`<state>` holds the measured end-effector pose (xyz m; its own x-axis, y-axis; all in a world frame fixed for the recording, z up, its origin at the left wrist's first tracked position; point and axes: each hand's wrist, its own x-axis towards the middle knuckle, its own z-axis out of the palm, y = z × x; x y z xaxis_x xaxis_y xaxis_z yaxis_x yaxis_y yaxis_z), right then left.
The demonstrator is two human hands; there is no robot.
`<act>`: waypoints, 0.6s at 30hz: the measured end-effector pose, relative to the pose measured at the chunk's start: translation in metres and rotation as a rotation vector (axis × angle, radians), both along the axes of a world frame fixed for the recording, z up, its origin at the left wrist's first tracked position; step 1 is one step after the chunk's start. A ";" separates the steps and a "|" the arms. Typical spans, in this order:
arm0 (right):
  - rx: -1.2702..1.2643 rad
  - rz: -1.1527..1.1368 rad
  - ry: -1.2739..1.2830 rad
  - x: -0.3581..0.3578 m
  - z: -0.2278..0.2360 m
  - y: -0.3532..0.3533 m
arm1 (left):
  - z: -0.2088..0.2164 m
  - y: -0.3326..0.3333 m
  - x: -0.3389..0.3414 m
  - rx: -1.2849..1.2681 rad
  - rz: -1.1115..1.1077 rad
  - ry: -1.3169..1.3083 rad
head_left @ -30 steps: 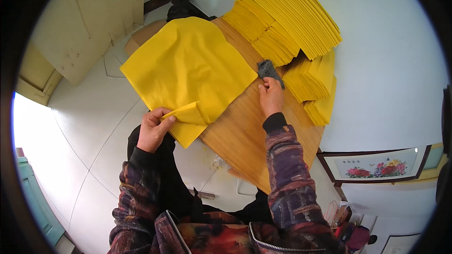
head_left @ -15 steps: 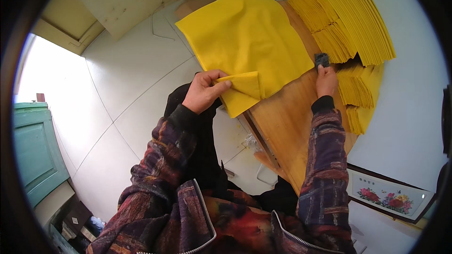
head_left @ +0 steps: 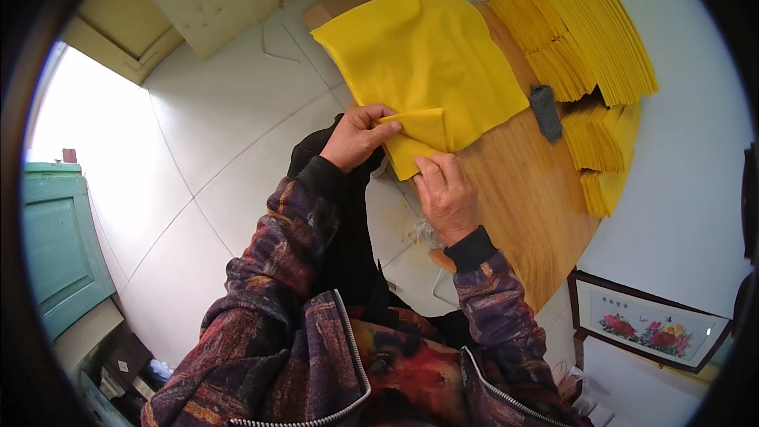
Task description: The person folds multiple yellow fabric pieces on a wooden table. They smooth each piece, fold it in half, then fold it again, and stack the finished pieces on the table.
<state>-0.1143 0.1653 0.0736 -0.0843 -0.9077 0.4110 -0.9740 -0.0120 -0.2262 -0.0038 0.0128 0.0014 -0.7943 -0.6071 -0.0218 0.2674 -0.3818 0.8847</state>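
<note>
A large yellow fabric sheet point(head_left: 427, 55) lies over the table, its near left corner folded back into a flap point(head_left: 423, 125). My left hand point(head_left: 360, 137) is closed on that fold, the thumb lying over the flap and the fingers behind it. At the sheet's near edge, just right of the flap, my right hand point(head_left: 448, 196) pinches the fabric with bent fingers. A small dark grey oblong piece point(head_left: 545, 113) rests on the table by the sheet's right corner, apart from both hands; its kind is unclear.
Stacks of folded yellow fabric point(head_left: 593, 28) stand along the far right of the wooden table point(head_left: 526, 190), with smaller bundles point(head_left: 597, 142) nearer. A framed flower picture point(head_left: 648, 324) is at the lower right. Left of the table is a pale tiled floor point(head_left: 213, 142).
My right hand has let go of the dark grey piece, leaving it on the table, and moved left to the sheet's near edge. My left hand keeps its hold on the fold.
</note>
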 end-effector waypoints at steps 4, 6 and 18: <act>0.013 0.051 0.036 -0.008 -0.001 -0.008 | 0.000 -0.001 0.000 0.015 -0.024 0.001; 0.013 0.067 -0.006 -0.011 0.000 -0.009 | -0.002 -0.001 -0.001 0.000 -0.020 0.010; 0.420 -0.051 -0.829 -0.038 0.010 -0.022 | -0.002 -0.003 0.002 -0.027 -0.049 -0.011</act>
<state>-0.1523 0.1436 0.0841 -0.2479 -0.9555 -0.1599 -0.4964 0.2670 -0.8260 -0.0021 0.0094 -0.0009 -0.8228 -0.5681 -0.0145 0.2397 -0.3701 0.8975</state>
